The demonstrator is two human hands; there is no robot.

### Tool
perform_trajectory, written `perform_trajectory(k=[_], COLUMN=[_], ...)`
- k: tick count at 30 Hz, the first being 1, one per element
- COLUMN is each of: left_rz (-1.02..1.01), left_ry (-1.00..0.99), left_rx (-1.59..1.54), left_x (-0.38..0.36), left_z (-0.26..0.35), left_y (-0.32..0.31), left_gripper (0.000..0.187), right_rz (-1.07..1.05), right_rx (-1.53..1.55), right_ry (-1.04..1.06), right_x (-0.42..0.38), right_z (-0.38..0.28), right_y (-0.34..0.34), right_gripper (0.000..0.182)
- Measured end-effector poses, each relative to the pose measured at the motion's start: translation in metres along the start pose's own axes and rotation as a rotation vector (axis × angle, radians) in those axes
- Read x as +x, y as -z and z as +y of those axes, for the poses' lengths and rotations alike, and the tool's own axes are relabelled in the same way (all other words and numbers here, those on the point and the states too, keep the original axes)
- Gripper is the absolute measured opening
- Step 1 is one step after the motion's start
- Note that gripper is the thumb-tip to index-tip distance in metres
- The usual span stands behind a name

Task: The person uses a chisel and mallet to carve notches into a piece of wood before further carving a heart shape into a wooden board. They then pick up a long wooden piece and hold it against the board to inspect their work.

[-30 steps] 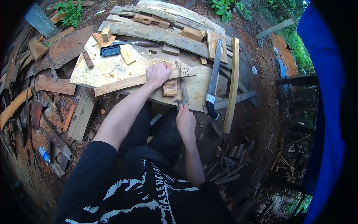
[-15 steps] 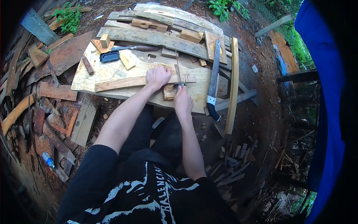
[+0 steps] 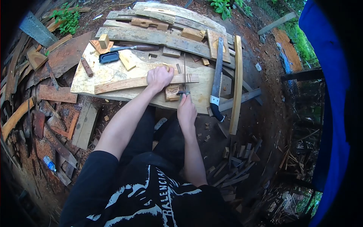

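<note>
A long, slightly curved wooden strip (image 3: 124,84) lies across the pale slab of the workbench (image 3: 85,81). My left hand (image 3: 160,78) is closed over the strip and presses it down. Close to my body, my right hand (image 3: 186,111) grips the handle of a small handsaw (image 3: 185,72), whose thin blade points away from me across the strip's right end. Several narrow cuts show in that end. Just below the strip, between my hands, sits a short wooden block (image 3: 172,92). My fingers hide most of the saw's handle.
A large saw (image 3: 216,81) and a long batten (image 3: 237,83) lie on the right. Behind are a chisel (image 3: 140,48), a black tray (image 3: 109,57), a brown stick (image 3: 87,67) and grey planks (image 3: 151,38). Scrap wood covers the ground; a blue tarp (image 3: 332,113) hangs at far right.
My right hand has drawn the handsaw back towards my body, and the blade now stands straighter across the strip. My left hand stays on the strip.
</note>
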State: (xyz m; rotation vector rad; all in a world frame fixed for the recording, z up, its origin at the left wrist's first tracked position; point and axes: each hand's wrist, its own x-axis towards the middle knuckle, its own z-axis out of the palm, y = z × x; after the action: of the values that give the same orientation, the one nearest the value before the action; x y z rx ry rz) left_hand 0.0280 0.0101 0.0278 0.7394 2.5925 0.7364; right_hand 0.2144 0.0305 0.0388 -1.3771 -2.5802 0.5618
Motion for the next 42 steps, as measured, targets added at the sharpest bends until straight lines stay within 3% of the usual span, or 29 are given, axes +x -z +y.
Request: perform_trajectory(k=[4,9,23,32,42], left_rz=[-0.004,0.018,-0.002,-0.012,0.047], left_ry=[-0.035,-0.010,-0.006,-0.038,-0.050], left_rx=[0.020,0.012,0.014,0.054,0.031], left_x=[-0.001,-0.001,0.000,-0.002,-0.002], left_z=[-0.002,-0.001,0.001,0.000,-0.001], left_y=[-0.002,-0.001,-0.004,0.001,-0.005], left_gripper=[0.063,0.063,0.059,0.056,0.057], right_rz=[-0.037,-0.021,-0.090,-0.001,-0.119], right_rx=[-0.024,-0.041,-0.073,-0.044,-0.116], right_ry=[0.102,0.065,-0.002,0.068,-0.036], right_x=[0.038,0.043,-0.014,0.049,-0.044], right_z=[-0.007,-0.017,0.006,-0.020,0.018], right_y=[0.000,-0.010,0.018,-0.003,0.030], right_gripper=[0.038,0.038,0.037,0.035,0.033])
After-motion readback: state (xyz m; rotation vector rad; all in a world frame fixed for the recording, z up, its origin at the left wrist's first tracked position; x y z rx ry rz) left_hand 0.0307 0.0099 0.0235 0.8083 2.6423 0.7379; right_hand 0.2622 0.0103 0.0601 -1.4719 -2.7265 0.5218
